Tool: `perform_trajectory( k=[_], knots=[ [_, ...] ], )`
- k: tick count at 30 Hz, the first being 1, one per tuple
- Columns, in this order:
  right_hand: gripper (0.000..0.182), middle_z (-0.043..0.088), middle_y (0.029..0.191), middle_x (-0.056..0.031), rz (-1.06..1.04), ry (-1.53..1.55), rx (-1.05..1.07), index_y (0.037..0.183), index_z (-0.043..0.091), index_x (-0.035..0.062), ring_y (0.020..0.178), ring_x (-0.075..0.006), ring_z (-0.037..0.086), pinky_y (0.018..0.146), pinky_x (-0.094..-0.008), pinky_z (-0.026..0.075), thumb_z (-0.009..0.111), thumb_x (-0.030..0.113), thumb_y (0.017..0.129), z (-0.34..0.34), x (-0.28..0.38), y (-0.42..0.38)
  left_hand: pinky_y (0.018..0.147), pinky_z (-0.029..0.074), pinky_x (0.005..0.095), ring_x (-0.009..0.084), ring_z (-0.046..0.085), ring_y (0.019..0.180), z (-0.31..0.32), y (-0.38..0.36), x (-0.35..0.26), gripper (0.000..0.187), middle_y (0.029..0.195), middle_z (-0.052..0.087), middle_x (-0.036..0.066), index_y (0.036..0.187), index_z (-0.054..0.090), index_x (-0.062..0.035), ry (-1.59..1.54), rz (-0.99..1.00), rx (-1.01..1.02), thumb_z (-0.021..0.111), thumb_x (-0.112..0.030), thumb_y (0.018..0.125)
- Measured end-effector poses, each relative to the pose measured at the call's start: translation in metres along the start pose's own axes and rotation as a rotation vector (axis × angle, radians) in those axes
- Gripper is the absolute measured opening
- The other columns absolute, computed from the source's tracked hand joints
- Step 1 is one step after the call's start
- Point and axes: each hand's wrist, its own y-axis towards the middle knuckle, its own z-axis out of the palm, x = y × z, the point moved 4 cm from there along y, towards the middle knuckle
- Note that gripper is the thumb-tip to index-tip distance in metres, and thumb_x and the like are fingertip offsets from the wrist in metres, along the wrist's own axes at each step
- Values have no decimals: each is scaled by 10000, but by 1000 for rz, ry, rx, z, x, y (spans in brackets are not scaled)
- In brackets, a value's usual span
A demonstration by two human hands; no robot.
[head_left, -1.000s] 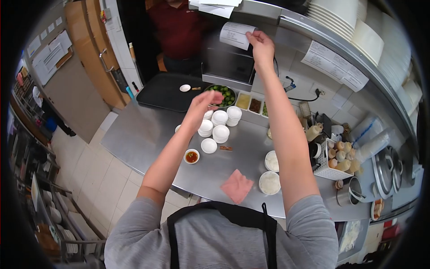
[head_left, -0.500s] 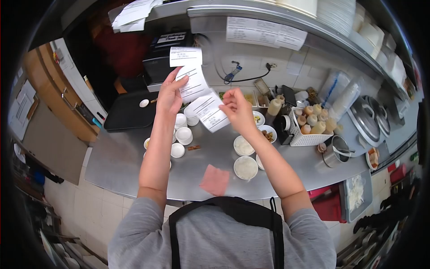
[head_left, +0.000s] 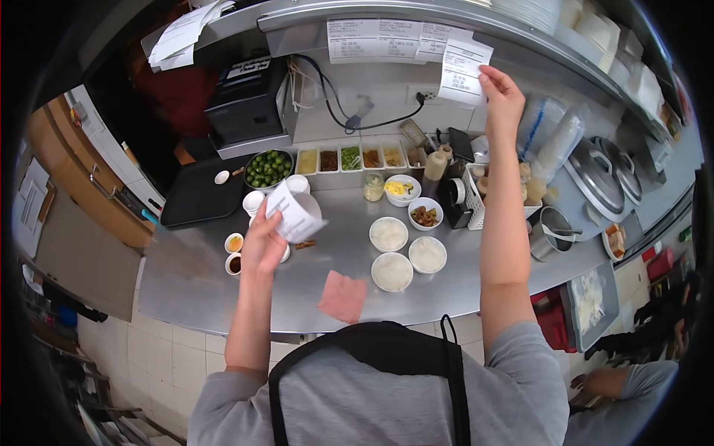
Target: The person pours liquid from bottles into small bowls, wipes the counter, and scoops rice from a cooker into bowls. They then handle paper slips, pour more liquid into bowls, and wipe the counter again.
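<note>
My right hand is raised to the shelf edge, pinching a printed order ticket by its right side. The ticket overlaps other printed tickets hanging under the shelf. Lower down at the left, my left hand grips a curled printed receipt between thumb and fingers. Behind that receipt, stacked small white cups are partly hidden. Two small cups of sauce sit just left of the hand.
White bowls of rice stand mid-counter near a pink cloth. Behind them are topping containers, a bowl of green citrus and a basket of sauce bottles. A black printer stands back left. Another person's arm shows lower right.
The long paper strip held between both hands is now two separate pieces. My right hand has risen rightward to the shelf with one; my left hand has dropped with the other.
</note>
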Motion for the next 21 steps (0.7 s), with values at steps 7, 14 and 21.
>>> perform_trajectory(
  k=[7, 14, 21],
  knots=[
    [182, 629, 898, -57, -120, 59, -39, 972, 646, -16, 806, -96, 551, 726, -224, 438, 613, 70, 815, -8, 15, 48, 964, 409, 384, 205, 527, 1091, -12, -26, 37, 428, 1170, 538, 89, 1246, 399, -38, -88, -123, -39, 517, 18, 838],
    [251, 564, 1062, -79, -120, -320, 79, 1093, 568, 26, 975, -141, 534, 836, -268, 428, 536, 173, 893, -11, 38, -78, 968, 398, 401, 221, 519, 1098, 18, -17, 54, 416, 1159, 539, 98, 1229, 412, -43, -123, -115, 12, 522, 20, 833],
    [592, 582, 1092, -108, 215, -125, 777, 1292, 411, 76, 962, -188, 578, 820, -305, 448, 658, 82, 754, 24, 52, -242, 946, 406, 383, 225, 515, 1090, 46, -9, 109, 356, 1185, 516, 113, 1181, 447, -41, -74, -216, 138, 561, -47, 845]
  ],
)
